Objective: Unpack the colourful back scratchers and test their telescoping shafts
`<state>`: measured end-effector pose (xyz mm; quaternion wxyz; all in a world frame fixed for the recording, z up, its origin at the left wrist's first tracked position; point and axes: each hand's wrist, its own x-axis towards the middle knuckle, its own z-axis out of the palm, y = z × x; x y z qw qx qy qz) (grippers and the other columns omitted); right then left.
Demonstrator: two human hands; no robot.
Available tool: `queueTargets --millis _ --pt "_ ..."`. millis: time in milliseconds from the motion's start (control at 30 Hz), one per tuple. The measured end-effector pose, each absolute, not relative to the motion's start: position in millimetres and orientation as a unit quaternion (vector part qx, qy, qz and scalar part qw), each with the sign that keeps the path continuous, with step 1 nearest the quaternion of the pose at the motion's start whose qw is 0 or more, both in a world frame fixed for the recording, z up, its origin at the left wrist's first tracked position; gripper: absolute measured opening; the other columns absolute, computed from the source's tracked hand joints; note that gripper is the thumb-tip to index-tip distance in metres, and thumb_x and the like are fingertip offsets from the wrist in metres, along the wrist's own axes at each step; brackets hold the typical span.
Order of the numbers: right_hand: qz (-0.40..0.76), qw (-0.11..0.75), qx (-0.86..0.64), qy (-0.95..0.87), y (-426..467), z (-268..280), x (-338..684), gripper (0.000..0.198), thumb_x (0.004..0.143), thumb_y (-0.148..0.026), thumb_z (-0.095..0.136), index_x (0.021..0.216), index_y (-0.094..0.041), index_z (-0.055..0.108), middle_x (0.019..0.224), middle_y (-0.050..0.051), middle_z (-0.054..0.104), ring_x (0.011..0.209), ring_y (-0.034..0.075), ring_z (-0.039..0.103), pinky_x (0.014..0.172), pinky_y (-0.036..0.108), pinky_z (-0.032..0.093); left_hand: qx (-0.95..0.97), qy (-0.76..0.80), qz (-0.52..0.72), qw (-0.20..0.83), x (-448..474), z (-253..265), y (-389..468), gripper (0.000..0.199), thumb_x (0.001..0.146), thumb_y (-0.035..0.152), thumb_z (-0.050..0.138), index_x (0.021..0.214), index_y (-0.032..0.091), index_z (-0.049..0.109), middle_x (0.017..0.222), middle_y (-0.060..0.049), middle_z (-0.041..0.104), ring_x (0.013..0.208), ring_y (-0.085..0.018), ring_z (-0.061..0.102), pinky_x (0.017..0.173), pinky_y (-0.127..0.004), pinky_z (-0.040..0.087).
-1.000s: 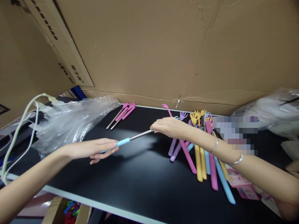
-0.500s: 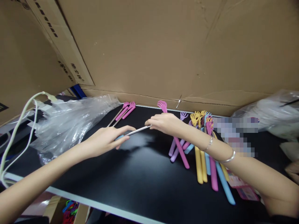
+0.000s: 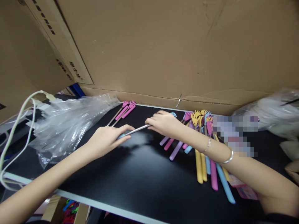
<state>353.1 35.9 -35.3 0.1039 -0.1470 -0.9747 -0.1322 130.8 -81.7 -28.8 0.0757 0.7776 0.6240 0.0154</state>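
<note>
A back scratcher with a silver rod (image 3: 139, 128) is stretched between my two hands above the black table. My left hand (image 3: 109, 138) is closed around its light blue handle (image 3: 121, 136), most of which is hidden in the palm. The fingers of my right hand (image 3: 161, 123) pinch the rod's other end. A light blue claw (image 3: 173, 114) shows just behind my right hand; whether it belongs to the held back scratcher I cannot tell. To the right, partly under my right forearm, lies a pile of back scratchers with yellow handles (image 3: 199, 168), pink, purple and blue ones.
Pink back scratchers (image 3: 129, 111) lie behind my left hand. Clear plastic bags (image 3: 67, 124) and a white cable (image 3: 17, 133) are on the left. A cardboard wall (image 3: 149, 56) stands behind the table (image 3: 140, 180). More plastic bags (image 3: 263, 109) sit at right, near another person's hand (image 3: 293, 171).
The pink back scratcher that lay beneath my right hand now rests, turned, among the purple ones in the pile. A light blue claw has come into view behind my right hand.
</note>
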Motion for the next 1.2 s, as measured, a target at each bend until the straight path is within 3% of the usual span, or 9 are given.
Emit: queueTargets --millis 167,233,300,467,600,733,1000,1067,1200 --pt "-0.161 0.134 -0.215 -0.954 55 -15 407 0.036 0.1 -0.035 0.032 0.083 -0.02 0.06 0.063 0.002 0.063 0.054 0.012 0.052 0.05 0.026 0.027 0.718 0.694 0.038 0.049 89 -30 -104 0.041 0.095 0.049 0.028 0.104 0.028 0.061 0.089 -0.002 0.071 0.072 -0.021 0.065 0.06 -0.025 0.038" --pt "-0.217 0.172 -0.32 -0.906 71 -5 453 0.047 0.1 -0.044 0.023 0.081 -0.019 0.058 0.055 0.004 0.059 0.045 0.012 0.046 0.046 0.028 0.021 0.625 0.779 0.039 0.037 56 -32 -122 0.043 0.094 0.051 0.027 0.105 0.027 0.06 0.08 -0.003 0.07 0.065 -0.024 0.063 0.054 -0.025 0.034" --pt "-0.255 0.177 -0.357 -0.881 82 0 484 0.053 0.098 -0.052 0.02 0.085 -0.019 0.059 0.06 0.007 0.062 0.047 0.012 0.049 0.046 0.028 0.022 0.587 0.807 0.047 0.039 37 -33 -134 0.045 0.093 0.054 0.026 0.105 0.027 0.06 0.074 -0.001 0.068 0.063 -0.024 0.063 0.054 -0.025 0.035" --pt "-0.189 0.122 -0.243 -0.943 65 -16 436 0.034 0.098 -0.04 0.034 0.088 -0.02 0.06 0.071 0.005 0.066 0.061 0.015 0.057 0.052 0.028 0.027 0.666 0.746 0.017 -0.005 79 -24 -114 0.046 0.093 0.058 0.032 0.125 0.031 0.051 0.062 0.001 0.062 0.061 -0.023 0.061 0.054 -0.023 0.03" --pt "-0.139 0.104 -0.157 -0.972 46 -29 366 0.018 0.094 -0.025 0.043 0.091 -0.02 0.06 0.077 0.002 0.067 0.062 0.013 0.056 0.053 0.027 0.025 0.773 0.633 0.023 -0.031 133 -25 -78 0.039 0.095 0.053 0.033 0.121 0.031 0.053 0.094 -0.001 0.071 0.078 -0.02 0.066 0.058 -0.023 0.034" --pt "-0.122 0.123 -0.167 -0.971 46 -33 346 0.022 0.09 -0.016 0.039 0.101 -0.021 0.058 0.073 0.0 0.066 0.057 0.012 0.053 0.05 0.027 0.02 0.799 0.599 -0.033 -0.042 150 -36 -63 0.039 0.099 0.046 0.026 0.106 0.024 0.057 0.081 -0.003 0.071 0.07 -0.018 0.066 0.054 -0.022 0.033" --pt "-0.114 0.127 -0.186 -0.968 62 -39 334 0.028 0.086 -0.017 0.042 0.112 -0.021 0.052 0.073 0.001 0.064 0.055 0.013 0.051 0.05 0.028 0.018 0.801 0.599 -0.011 0.0 145 -47 -52 0.038 0.098 0.047 0.026 0.105 0.023 0.055 0.072 -0.002 0.068 0.065 -0.018 0.065 0.058 -0.023 0.04" --pt "-0.084 0.116 -0.15 -0.978 72 -43 327 0.023 0.087 -0.024 0.047 0.109 -0.019 0.053 0.083 0.002 0.066 0.061 0.014 0.053 0.052 0.028 0.023 0.791 0.61 0.01 0.041 136 -44 -46 0.038 0.097 0.049 0.026 0.11 0.025 0.053 0.078 -0.001 0.069 0.071 -0.019 0.066 0.063 -0.025 0.044" --pt "-0.096 0.082 -0.102 -0.987 96 -57 301 0.021 0.095 -0.022 0.037 0.104 -0.014 0.056 0.101 0.009 0.065 0.088 0.018 0.057 0.065 0.029 0.034 0.758 0.646 0.088 0.039 115 -44 -33 0.037 0.098 0.042 0.024 0.122 0.025 0.047 0.119 -0.006 0.062 0.097 -0.023 0.064 0.079 -0.033 0.048"
